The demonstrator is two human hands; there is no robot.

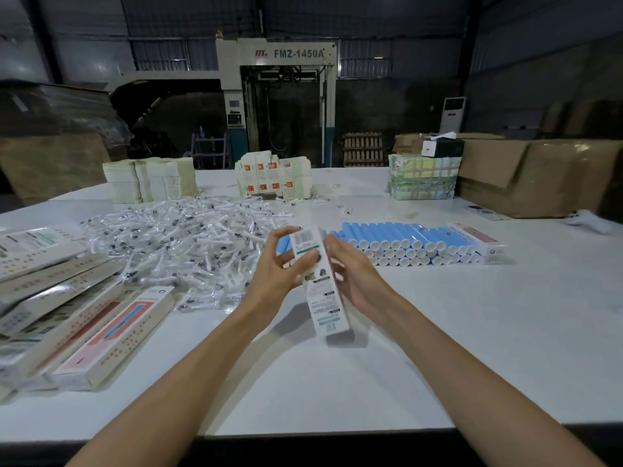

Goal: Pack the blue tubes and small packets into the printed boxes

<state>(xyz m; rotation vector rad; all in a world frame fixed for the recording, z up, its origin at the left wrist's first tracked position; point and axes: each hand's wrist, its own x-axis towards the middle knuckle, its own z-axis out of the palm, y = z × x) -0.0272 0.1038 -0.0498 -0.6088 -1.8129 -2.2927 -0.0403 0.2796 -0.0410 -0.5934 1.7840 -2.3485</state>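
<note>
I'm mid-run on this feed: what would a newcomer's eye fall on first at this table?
First, the long white printed cardboard box, held tilted over the white table by the left hand and right hand. Behind it to the right lies a neat stack of blue tubes with white ends. To the left sprawls a heap of small clear packets.

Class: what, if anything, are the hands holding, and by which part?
A box, gripped by its upper half: left hand on its left side, right hand on its right.
</note>
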